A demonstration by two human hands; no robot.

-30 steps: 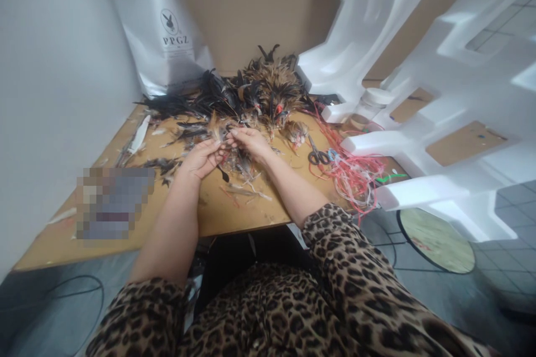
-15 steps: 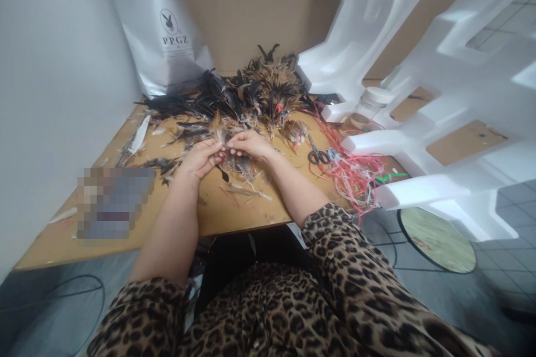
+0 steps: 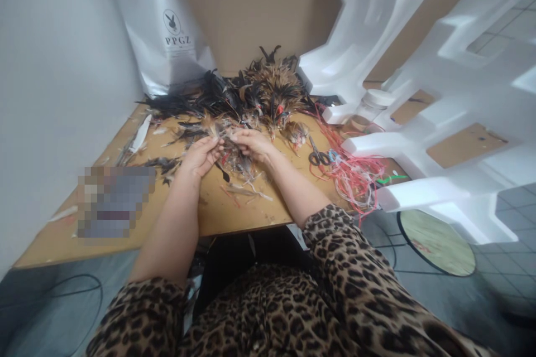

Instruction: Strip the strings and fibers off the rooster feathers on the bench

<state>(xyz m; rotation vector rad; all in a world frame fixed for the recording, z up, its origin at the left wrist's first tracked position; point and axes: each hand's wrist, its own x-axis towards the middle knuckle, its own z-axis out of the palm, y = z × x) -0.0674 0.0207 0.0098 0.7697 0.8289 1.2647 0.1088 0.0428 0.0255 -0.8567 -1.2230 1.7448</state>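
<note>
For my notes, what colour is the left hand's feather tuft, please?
The feather tuft looks golden brown, best seen in the head view.

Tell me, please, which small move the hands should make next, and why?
I would probably bring the right hand slightly toward the left hand, to meet the brown feather tuft. The left hand seems to pinch this tuft, and a small gap separates the two hands. Whether the right hand pinches anything is hard to tell.
</note>
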